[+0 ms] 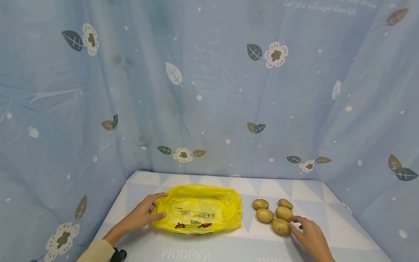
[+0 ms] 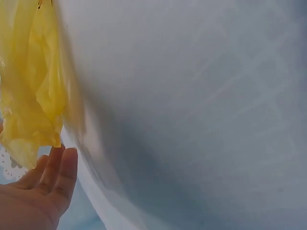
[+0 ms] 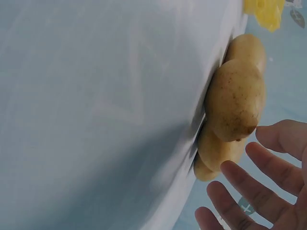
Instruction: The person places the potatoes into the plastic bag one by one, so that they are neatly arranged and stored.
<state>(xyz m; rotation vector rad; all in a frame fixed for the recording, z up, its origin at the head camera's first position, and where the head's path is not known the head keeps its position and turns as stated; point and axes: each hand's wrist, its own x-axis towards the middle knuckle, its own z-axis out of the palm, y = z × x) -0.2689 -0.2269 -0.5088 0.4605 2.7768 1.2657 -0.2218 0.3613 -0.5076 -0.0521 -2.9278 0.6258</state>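
Note:
A yellow plastic bag (image 1: 198, 211) with dark print lies on the table, its mouth spread wide. My left hand (image 1: 147, 212) is at the bag's left end, thumb and fingers apart on either side of its edge. In the left wrist view the fingers (image 2: 67, 167) are right at the yellow film (image 2: 43, 96). To the right of the bag, several potatoes lie in a loose cluster. My right hand (image 1: 310, 234) is beside the nearest potato (image 1: 280, 226), fingers spread. In the right wrist view its thumb (image 3: 280, 136) is right at the end of that potato (image 3: 235, 100).
Farther potatoes (image 1: 260, 204) sit close behind the near ones. The table (image 1: 229, 245) has a pale triangle-patterned cover with lettering near the front. A blue curtain (image 1: 212, 109) with leaf and flower prints hangs behind and along both sides.

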